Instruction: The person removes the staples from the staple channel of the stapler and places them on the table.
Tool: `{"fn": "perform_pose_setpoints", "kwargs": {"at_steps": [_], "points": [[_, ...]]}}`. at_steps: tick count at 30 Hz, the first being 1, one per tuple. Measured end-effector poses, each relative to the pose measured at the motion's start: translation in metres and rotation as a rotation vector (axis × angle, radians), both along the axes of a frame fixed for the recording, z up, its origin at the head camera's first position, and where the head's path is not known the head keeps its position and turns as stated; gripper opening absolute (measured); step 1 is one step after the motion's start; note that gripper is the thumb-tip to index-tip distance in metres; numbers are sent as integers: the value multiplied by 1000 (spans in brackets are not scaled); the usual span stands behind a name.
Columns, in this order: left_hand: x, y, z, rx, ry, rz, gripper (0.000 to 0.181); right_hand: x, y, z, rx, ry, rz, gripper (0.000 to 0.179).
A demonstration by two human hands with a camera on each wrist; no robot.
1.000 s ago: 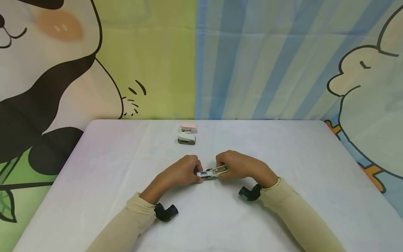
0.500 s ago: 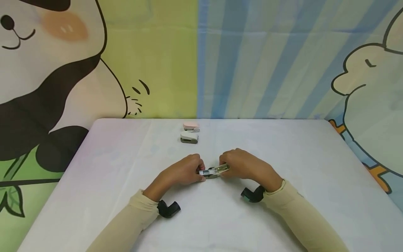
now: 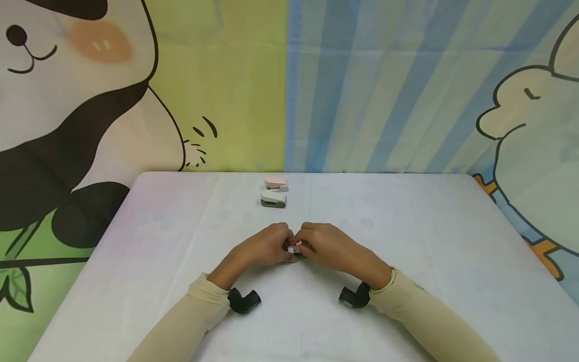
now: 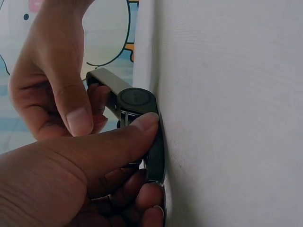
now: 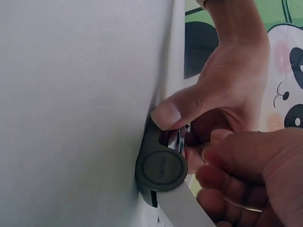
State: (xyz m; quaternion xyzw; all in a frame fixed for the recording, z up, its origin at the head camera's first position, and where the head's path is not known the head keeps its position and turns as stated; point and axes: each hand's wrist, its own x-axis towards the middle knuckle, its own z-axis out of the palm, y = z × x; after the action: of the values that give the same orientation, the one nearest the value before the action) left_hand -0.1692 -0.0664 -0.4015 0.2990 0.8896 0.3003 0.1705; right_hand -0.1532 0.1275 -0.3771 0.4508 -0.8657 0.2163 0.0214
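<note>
Head view: stapler (image 3: pixel 292 249) partly hidden behind right hand (image 3: pixel 329 247).

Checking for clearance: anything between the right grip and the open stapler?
No loose object visible. Only the left grip crowds it: it holds the open stapler, its fingers close to those of the right grip. The pink stapler and white stapler sit farther back, out of the way.

right hand (image 3: pixel 327 246) now sits further left, close beside left hand (image 3: pixel 267 246), hiding most of the open stapler (image 5: pixel 162 171) in head view.
</note>
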Motion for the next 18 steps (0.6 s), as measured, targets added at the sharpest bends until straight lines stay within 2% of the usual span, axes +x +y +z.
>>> {"fn": "perform_pose_setpoints", "kwargs": {"at_steps": [3, 7, 13, 18], "points": [[0, 0, 0, -12, -17, 12, 17, -1, -1, -2, 14, -32, -47, 7], [2, 1, 1, -28, -10, 9, 16, -1, -1, -5, 45, -46, -53, 6], [3, -1, 1, -10, 37, -20, 14, 1, -6, -8, 95, 6, -48, 8], [3, -3, 1, 2, 67, -30, 13, 3, -9, -10, 76, 13, -79, 6]]}}
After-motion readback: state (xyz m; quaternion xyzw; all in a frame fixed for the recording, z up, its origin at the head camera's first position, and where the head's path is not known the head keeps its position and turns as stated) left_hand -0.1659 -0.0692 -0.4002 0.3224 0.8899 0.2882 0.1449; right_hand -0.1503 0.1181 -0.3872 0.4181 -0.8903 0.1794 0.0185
